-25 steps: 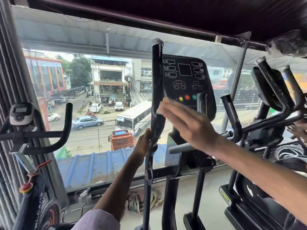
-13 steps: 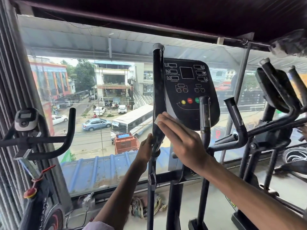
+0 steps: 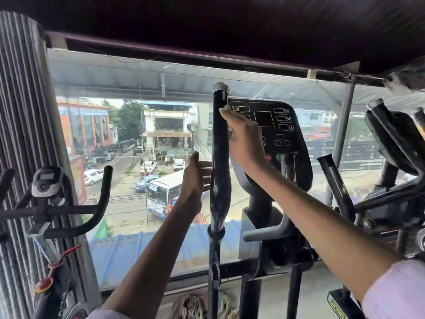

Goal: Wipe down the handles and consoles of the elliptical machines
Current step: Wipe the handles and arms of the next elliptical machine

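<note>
The elliptical's tall black left handle (image 3: 220, 194) stands in the middle of the view, with its black console (image 3: 279, 125) just to the right. My right hand (image 3: 241, 139) lies flat against the upper part of this handle, fingers straight and pointing up near its top cap. A sliver of white cloth (image 3: 230, 135) shows under the palm. My left hand (image 3: 195, 178) is on the handle's left side at mid height, thumb up, fingers reaching round behind the bar. The machine's right handle (image 3: 290, 166) rises in front of the console's lower edge.
A second elliptical (image 3: 391, 139) crowds the right side, its black handle (image 3: 333, 180) slanting close by. An exercise bike with a curved handlebar (image 3: 101, 203) stands at the left. A large window (image 3: 128, 139) closes off the front. Bundled rags (image 3: 193, 305) lie on the floor below.
My right hand has slid up the left handle from its bulge to near the top cap. My left hand has also moved higher on the bar. The camera came closer.
</note>
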